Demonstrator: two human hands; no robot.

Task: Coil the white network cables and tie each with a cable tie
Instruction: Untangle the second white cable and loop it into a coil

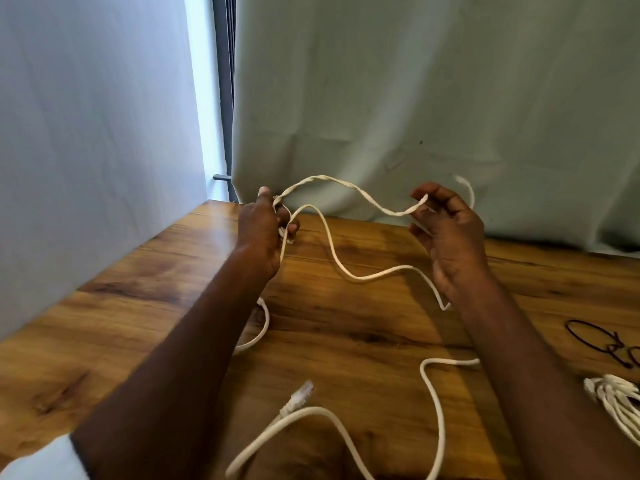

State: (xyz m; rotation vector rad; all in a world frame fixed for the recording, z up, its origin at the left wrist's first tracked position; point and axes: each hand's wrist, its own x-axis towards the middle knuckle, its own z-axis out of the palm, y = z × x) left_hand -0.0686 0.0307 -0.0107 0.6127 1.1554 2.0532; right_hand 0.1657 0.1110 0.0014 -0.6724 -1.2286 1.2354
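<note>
White network cable (363,277): light, limp, springy, sprawled over wooden surface (346,327). Left hand (263,230) grip closed on gathered loops; right hand (446,233) pinching next span, other fingers open. Best held at loop crossings, clear of plug (299,396).

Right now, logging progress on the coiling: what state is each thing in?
White network cable: uncoiled, sprawled on the table, one span lifted.
Left hand: closed on cable loops.
Right hand: pinching the span.
Coiled cable: bundled, at the right edge.
Black cable ties: loose on the table.
</note>
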